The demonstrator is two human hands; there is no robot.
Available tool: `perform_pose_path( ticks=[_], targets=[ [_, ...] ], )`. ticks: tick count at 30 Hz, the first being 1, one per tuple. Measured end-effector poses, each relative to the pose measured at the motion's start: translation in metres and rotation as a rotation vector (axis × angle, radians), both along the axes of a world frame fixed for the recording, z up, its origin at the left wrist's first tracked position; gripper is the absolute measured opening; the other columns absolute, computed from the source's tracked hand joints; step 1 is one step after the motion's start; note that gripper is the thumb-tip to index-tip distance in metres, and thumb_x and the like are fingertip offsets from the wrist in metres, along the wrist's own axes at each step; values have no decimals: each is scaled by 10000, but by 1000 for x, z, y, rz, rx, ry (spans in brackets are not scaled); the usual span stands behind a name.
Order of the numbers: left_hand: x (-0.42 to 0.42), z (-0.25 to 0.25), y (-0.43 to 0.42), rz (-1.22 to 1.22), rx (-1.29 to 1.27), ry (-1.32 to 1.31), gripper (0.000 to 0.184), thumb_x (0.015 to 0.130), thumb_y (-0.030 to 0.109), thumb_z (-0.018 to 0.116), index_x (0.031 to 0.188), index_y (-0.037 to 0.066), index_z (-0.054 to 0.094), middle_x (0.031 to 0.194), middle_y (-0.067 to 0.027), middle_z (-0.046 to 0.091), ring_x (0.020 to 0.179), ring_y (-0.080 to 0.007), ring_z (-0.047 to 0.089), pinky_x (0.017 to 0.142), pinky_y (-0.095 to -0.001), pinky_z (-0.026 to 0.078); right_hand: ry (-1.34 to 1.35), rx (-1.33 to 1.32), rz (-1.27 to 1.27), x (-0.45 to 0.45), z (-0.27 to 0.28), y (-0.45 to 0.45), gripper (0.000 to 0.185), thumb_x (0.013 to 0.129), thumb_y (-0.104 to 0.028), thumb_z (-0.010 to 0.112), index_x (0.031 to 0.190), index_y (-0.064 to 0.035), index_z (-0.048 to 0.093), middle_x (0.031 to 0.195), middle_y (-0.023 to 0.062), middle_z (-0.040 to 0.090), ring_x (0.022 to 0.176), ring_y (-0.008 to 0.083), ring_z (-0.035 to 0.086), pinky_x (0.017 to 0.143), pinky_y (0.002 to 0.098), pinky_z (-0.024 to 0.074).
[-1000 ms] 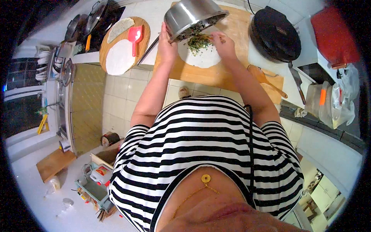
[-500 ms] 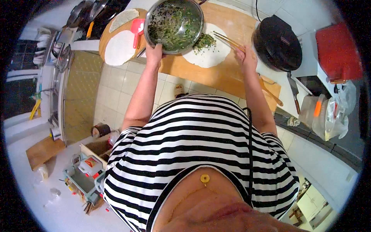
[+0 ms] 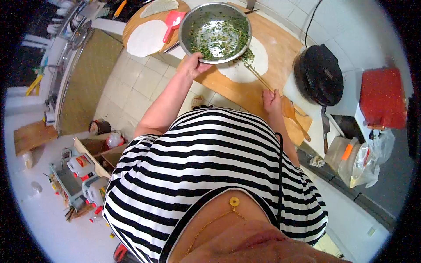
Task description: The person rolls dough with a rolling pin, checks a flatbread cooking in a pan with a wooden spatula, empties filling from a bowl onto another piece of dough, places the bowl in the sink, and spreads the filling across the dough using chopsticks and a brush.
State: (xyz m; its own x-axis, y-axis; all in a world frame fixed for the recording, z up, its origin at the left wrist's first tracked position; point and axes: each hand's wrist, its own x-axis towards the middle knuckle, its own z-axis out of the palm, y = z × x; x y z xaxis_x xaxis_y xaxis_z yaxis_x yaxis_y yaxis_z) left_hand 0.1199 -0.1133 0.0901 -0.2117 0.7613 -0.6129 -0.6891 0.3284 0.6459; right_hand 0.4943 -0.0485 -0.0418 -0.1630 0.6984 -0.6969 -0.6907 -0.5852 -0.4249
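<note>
My left hand (image 3: 195, 65) is closed on the near rim of a steel mixing bowl (image 3: 187, 35). Chopped green filling clings to the bowl's bottom and sides. In my right hand (image 3: 272, 101) is a pair of chopsticks (image 3: 259, 77), their tips pointing toward the bowl's lower right edge. Under those tips, a small heap of chopped greens (image 3: 247, 56) lies on a round white dough sheet (image 3: 258, 65). The bowl hides part of the heap and of the sheet, which rests on a large wooden board (image 3: 280, 48).
Left of the bowl, a round board (image 3: 131, 31) carries another dough sheet (image 3: 144, 40), a red scoop (image 3: 173, 21) and a folded filled dough piece (image 3: 160, 6). At right are a wooden spatula (image 3: 289, 110), a black electric griddle (image 3: 319, 75) and a knife (image 3: 325, 127).
The bowl has shifted right relative to the dough sheet and covers more of the filling. My right hand has drawn back toward my body, with the chopsticks still held. The camera view has turned.
</note>
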Motion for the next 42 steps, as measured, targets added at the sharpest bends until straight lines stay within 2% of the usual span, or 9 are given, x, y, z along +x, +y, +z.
perform_pose_path(
  ticks=[4,6,14,20,29,37,39,41,42],
  targets=[
    [8,-2,-20,106,52,-65,361,851,106,460,1173,-51,416,1020,-212,607,860,-311,654,703,-400,600,-60,85,204,-2,28,-20,353,951,-390,460,1013,-50,531,942,134,641,806,206,640,601,259,501],
    [12,5,-36,174,68,-97,354,851,105,472,1165,-52,427,1046,-215,601,889,-312,646,717,-402,597,-273,216,411,-7,48,-21,496,952,-397,453,1231,12,458,1139,143,597,1038,233,601,747,270,506],
    [51,32,-47,472,66,-162,312,827,108,492,1118,-4,488,988,-161,629,801,-298,653,766,-453,553,-901,611,830,4,120,89,388,939,-243,512,1243,-3,483,1097,95,605,831,143,571,693,253,455],
    [80,9,-21,589,56,-200,375,771,57,496,1141,0,485,959,-160,627,792,-275,653,734,-438,550,-788,1120,813,-34,189,169,511,899,-107,572,1367,-46,375,1249,123,510,1011,184,556,810,276,458],
    [125,17,16,832,54,-73,369,763,112,548,1100,-30,496,878,-154,614,730,-277,653,645,-398,575,-393,1376,1231,-117,280,224,397,934,-98,517,1314,-18,436,1115,111,592,964,174,580,868,295,458],
    [132,80,15,903,-70,9,379,812,150,527,1162,8,502,881,-156,652,712,-257,665,596,-389,580,159,1833,1719,-289,391,68,304,867,-154,607,1157,-62,599,1033,97,650,924,164,622,807,279,486],
    [113,0,29,1005,146,-30,341,812,154,533,1124,15,529,872,-147,647,732,-256,660,606,-396,574,376,1880,1781,-338,406,10,314,873,-165,603,1174,-77,596,1046,80,644,930,150,610,816,280,479],
    [107,69,6,927,-126,53,292,812,147,538,1067,6,562,844,-134,637,708,-254,648,594,-400,565,492,1919,1912,-386,418,-53,351,884,-236,587,1196,-75,581,1053,69,635,937,140,597,818,280,474],
    [101,17,19,819,-96,298,255,818,160,541,1005,-9,579,798,-121,626,639,-250,629,567,-392,555,539,1925,1986,-402,423,-74,369,900,-271,568,1212,-73,568,1056,58,627,950,129,589,814,275,471]
  ],
)
